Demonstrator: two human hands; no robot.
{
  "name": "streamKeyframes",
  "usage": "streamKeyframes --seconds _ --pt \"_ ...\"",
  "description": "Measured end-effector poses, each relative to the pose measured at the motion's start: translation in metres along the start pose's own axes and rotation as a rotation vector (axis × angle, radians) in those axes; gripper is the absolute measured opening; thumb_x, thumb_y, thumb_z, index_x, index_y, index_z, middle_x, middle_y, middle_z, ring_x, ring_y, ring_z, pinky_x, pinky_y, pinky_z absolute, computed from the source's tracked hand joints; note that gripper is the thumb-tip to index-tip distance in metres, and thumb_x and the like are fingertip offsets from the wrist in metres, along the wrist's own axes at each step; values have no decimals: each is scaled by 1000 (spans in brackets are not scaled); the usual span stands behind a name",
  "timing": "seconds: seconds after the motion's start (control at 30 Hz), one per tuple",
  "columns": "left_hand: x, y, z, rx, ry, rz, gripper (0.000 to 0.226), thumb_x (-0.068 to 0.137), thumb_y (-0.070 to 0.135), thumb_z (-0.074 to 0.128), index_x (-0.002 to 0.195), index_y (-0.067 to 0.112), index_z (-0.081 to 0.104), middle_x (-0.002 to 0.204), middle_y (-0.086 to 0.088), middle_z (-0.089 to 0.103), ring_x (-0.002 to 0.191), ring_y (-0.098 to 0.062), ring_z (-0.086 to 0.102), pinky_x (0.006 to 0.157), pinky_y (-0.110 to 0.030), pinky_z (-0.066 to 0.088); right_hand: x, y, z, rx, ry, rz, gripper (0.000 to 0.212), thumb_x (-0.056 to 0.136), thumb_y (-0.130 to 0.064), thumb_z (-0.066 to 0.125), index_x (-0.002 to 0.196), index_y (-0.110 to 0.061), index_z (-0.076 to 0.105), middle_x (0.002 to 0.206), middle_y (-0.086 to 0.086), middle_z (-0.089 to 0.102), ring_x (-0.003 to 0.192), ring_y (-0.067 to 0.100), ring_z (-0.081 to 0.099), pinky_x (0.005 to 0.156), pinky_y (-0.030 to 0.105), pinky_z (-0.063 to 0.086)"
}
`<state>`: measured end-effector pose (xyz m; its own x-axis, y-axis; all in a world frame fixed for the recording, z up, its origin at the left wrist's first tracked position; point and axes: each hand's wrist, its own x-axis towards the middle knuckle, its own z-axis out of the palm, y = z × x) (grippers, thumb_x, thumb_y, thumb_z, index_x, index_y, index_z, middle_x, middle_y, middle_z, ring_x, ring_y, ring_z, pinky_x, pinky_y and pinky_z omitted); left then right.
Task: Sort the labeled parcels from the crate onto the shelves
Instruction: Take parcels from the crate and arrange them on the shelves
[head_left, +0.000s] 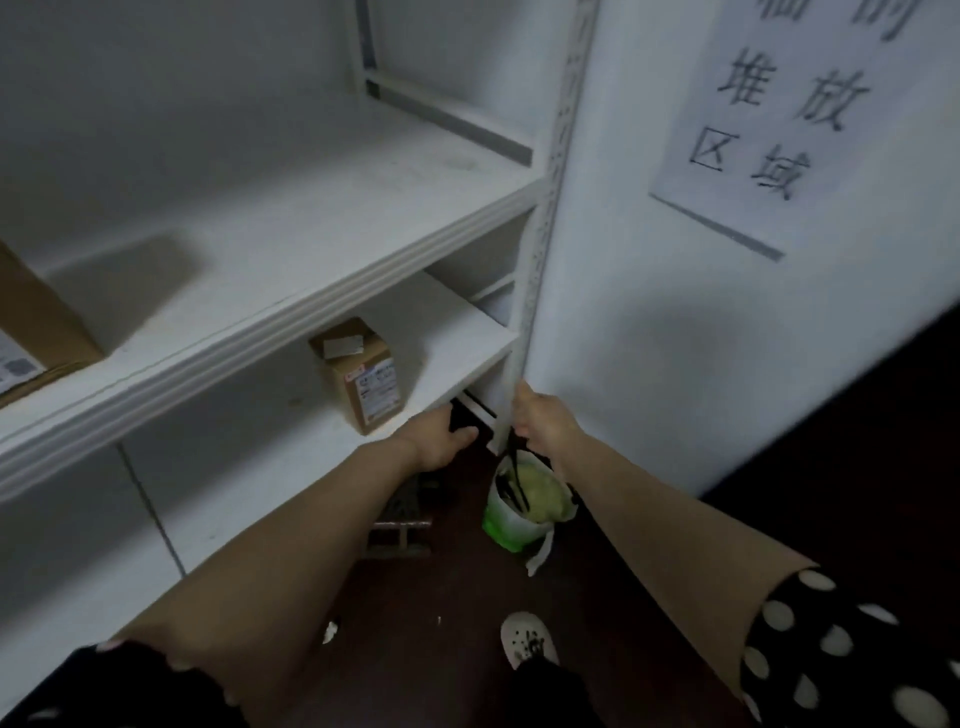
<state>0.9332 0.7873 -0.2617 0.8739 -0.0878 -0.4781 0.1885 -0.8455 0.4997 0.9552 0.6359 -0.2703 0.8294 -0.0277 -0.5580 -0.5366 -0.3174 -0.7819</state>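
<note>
A small brown parcel (363, 379) with a white label stands upright on the lower shelf (457, 332), near its front right corner. A larger brown parcel (36, 332) sits at the left end of the upper shelf (311, 208), cut off by the frame edge. My left hand (436, 436) reaches just below the lower shelf's front edge, right of the small parcel and not touching it, fingers stretched out and holding nothing. My right hand (545, 421) is wrapped around the white upright post (540, 234) of the shelving. No crate is clearly in view.
A green and white bag (514, 525) with something pale inside lies on the dark floor below the post. A low dark frame (402, 519) sits beside it under my left arm. A paper sign (779, 114) hangs on the white wall to the right. My shoe (527, 642) is near the bottom.
</note>
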Motion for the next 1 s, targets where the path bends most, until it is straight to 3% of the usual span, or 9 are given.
streamKeyframes --seconds 0.23,0.4,0.5,0.57,0.63,0.73,0.8,0.87,1.0 --pt "-55 75 70 206 -248 272 52 97 36 50 138 7 39 143 -13 45 127 -26 45 100 -28 38 -132 100 -65 209 280 145 56 101 -45 33 134 -2 48 132 15 53 118 28 52 98 35 40" --pt "-121 155 141 334 -384 503 78 96 40 51 152 10 6 151 -12 33 135 -26 37 108 -28 32 -237 165 -133 411 571 225 49 102 -40 34 131 -4 49 124 15 57 114 29 55 95 39 44" --pt "-175 191 186 422 -459 666 87 94 39 54 152 19 -8 147 -15 39 126 -26 47 101 -29 40 -314 208 -155 548 726 199 46 102 -40 34 136 -12 45 117 9 58 105 22 57 93 35 45" --pt "-214 209 216 435 -498 756 91 93 36 57 150 25 -14 140 -15 47 115 -25 55 92 -27 44 -365 240 -157 606 819 154 46 101 -40 35 142 -19 38 118 6 57 105 21 57 97 37 45" --pt "-259 220 246 419 -519 845 96 91 35 59 148 35 -19 139 -12 48 115 -20 55 96 -28 44 -416 275 -155 624 918 112 51 101 -40 36 149 -30 23 130 8 54 105 21 59 98 38 46" --pt "-338 225 296 409 -526 966 101 90 33 61 140 48 -25 141 -12 45 118 -19 54 100 -35 44 -498 329 -147 612 1088 67 58 101 -39 36 150 -42 5 135 9 52 90 16 61 74 25 50" --pt "-393 225 326 443 -584 1045 101 91 30 61 140 49 -25 143 -13 43 118 -20 55 94 -30 48 -555 362 -138 640 1201 76 58 102 -37 36 149 -41 3 127 8 56 77 13 59 58 19 44" --pt "-445 226 355 496 -661 1117 100 91 29 61 140 49 -24 147 -13 39 120 -21 54 92 -29 48 -610 395 -124 709 1286 121 54 102 -37 35 150 -37 9 112 6 61 73 17 58 55 21 44" --pt "-531 240 408 533 -743 1263 102 89 32 64 144 40 -22 141 -9 46 122 -21 52 97 -26 44 -706 452 -113 800 1380 216 46 102 -39 33 136 -12 46 96 9 63 72 19 60 60 26 45"
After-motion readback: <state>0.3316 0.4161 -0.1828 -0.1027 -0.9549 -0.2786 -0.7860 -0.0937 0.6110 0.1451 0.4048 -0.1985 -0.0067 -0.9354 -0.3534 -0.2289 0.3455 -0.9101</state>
